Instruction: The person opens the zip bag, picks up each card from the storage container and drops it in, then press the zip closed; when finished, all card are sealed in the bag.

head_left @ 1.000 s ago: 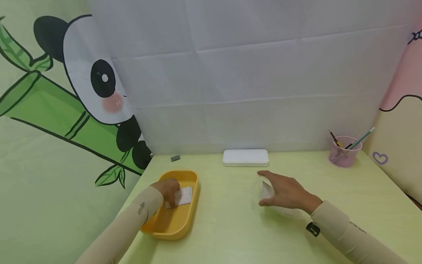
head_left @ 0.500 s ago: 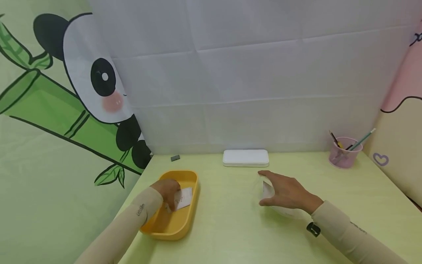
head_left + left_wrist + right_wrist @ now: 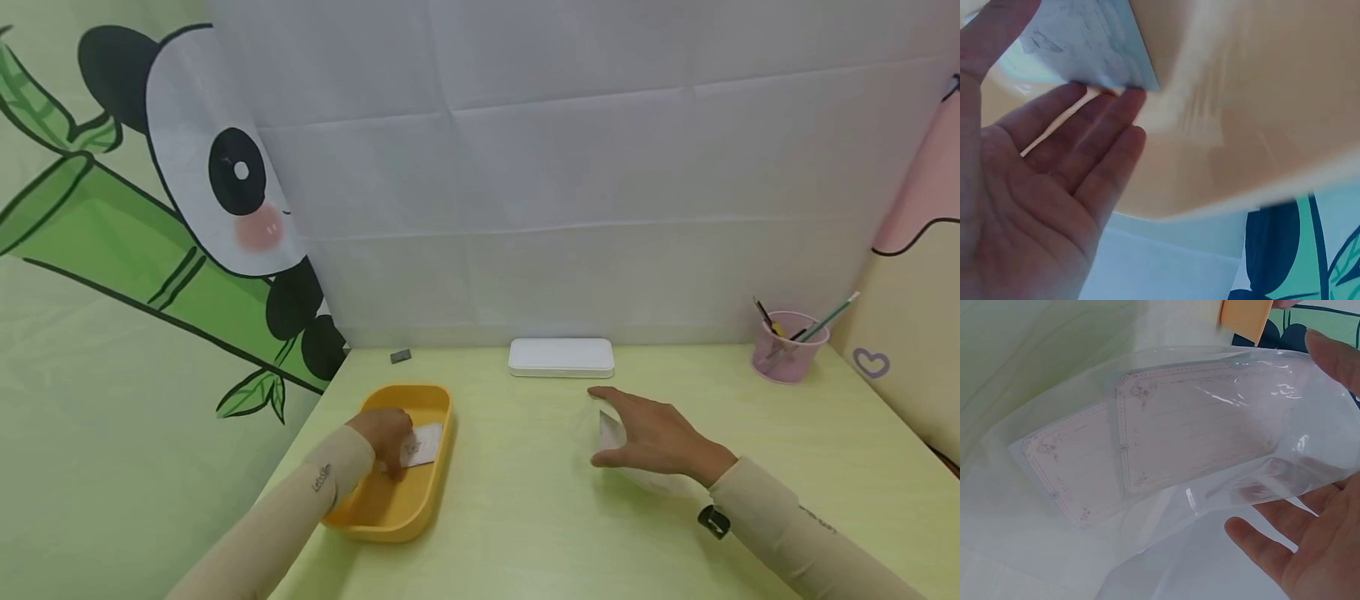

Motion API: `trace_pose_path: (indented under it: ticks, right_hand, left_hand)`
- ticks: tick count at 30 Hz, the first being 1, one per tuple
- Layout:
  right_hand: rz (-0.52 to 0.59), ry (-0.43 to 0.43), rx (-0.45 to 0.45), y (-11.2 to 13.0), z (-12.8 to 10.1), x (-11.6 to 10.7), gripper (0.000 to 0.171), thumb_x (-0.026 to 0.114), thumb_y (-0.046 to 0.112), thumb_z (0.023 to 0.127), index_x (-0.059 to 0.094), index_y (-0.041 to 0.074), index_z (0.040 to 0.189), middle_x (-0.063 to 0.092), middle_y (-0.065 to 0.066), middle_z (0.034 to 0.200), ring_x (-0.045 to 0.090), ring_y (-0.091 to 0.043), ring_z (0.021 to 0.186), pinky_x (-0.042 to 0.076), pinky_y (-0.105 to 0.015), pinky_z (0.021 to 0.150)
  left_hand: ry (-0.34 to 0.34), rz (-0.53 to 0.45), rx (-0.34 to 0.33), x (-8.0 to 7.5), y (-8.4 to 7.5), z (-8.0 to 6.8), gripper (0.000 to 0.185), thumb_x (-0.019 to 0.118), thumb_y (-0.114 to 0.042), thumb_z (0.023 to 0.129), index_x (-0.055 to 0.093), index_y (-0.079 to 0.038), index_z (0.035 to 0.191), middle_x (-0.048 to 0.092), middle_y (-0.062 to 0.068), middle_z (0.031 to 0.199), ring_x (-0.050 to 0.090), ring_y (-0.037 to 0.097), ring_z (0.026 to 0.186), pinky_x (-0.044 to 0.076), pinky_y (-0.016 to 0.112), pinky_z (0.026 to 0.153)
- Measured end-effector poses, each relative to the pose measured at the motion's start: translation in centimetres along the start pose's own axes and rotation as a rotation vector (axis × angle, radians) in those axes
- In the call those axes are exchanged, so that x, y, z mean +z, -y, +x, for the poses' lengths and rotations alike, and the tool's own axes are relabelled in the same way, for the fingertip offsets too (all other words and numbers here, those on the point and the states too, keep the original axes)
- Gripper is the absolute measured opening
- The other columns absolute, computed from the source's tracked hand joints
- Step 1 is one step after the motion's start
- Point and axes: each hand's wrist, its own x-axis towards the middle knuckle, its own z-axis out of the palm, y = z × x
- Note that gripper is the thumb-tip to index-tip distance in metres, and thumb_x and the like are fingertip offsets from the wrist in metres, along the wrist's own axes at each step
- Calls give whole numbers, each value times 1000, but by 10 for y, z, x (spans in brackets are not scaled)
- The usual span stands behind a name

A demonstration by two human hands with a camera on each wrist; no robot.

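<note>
A person's left hand [image 3: 384,433] pinches a small white card [image 3: 420,445] between thumb and fingers [image 3: 1124,106] inside a glossy, round-cornered yellow tray [image 3: 408,508] near the left edge of the pale green tabletop [image 3: 525,517]. The right hand [image 3: 652,437], fingers spread and relaxed, rests on a crinkled clear plastic bag [image 3: 1222,456] mid-tabletop holding two pink lined cards [image 3: 1191,434] with ornate borders. A flat white case [image 3: 561,357] and a pink pen cup [image 3: 786,348] stand along the far edge.

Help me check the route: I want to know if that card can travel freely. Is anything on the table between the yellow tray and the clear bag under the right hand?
Nothing visible: bare table separates yellow tray from clear bag.
</note>
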Motion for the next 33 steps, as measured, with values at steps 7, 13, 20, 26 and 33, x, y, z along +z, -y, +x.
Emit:
trace_pose_path:
  ticks: [7,13,20,26,33]
  right_hand:
    - [0,7,-4,1,-1,0,95,80,58,77,41,16,152,52,-12,146,58,-34,122,51,-53,86]
    - [-5,9,-12,1,0,-1,96,79,61,77,41,16,152,52,-12,146,59,-34,120,51,-52,84]
    - [4,9,-11,1,-2,-2,94,80,57,77,41,15,152,52,-13,146,59,-35,121,50,-54,86]
    - [5,-2,-15,0,-2,-2,94,80,57,77,41,15,152,52,-13,146,58,-35,122,51,-53,86]
    - [10,2,-16,-1,-3,-2,94,80,58,77,41,15,152,52,-12,146,58,-35,123,50,-55,87]
  left_hand:
    - [4,-63,-11,0,5,2,38,95,-17,65,65,-13,88,58,-1,81,52,20,75,45,36,73]
    - [14,-75,-22,1,9,2,39,95,-18,64,66,-14,90,57,-1,85,53,21,78,46,37,74]
    - [-12,-77,-30,-6,7,-8,53,94,-23,65,69,-14,112,62,-3,102,53,20,86,49,43,87]
    - [-30,-115,-47,-23,8,-15,61,91,-26,70,66,-12,124,64,0,110,54,21,92,48,46,92]
    - [-61,-180,-4,-38,13,-21,63,90,-28,73,65,-8,128,64,4,118,55,22,99,47,47,97]
